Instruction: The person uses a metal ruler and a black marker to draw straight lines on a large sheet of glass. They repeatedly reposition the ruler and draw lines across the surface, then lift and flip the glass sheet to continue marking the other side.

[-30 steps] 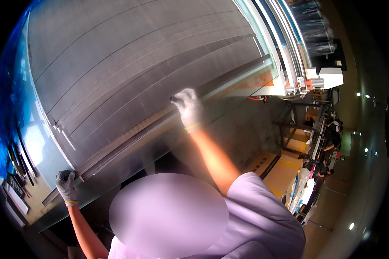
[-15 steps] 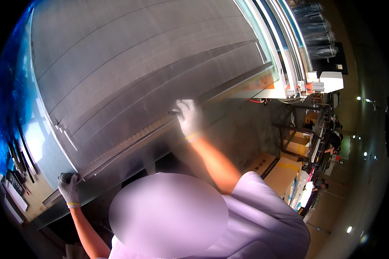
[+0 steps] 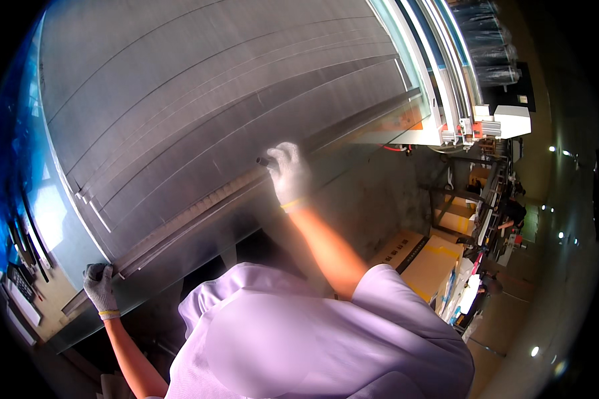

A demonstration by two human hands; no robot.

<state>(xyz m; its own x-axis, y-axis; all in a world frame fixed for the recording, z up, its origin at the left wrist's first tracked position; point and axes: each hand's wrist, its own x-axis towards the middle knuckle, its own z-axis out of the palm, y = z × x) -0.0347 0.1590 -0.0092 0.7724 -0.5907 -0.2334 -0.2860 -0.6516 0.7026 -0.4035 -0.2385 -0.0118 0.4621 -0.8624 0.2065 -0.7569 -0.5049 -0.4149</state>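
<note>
A large grey sheet (image 3: pixel 199 113) marked with several long thin lines lies in front of me. Along its near side runs a long dark strip (image 3: pixel 199 205). My right hand (image 3: pixel 289 176), in a white knit glove, is closed around a small dark cylinder (image 3: pixel 264 161) over the strip; one end pokes out to the left. My left hand (image 3: pixel 101 291), gloved too, is at the sheet's near left corner. Its fingers are curled around something dark at their tips, which I cannot make out.
A white machine frame with metal rails (image 3: pixel 456 86) borders the sheet's right side. Cardboard boxes (image 3: pixel 422 263) stand at the right. On the left table edge lie a calculator (image 3: pixel 21 282) and dark rods (image 3: pixel 34 233) beside blue plastic film (image 3: pixel 6 166). A person (image 3: pixel 512 214) is farther right.
The whole view has shifted slightly. My right hand appears a little higher, and more of the dark cylinder shows. Both hands stay closed in about the same places along the sheet.
</note>
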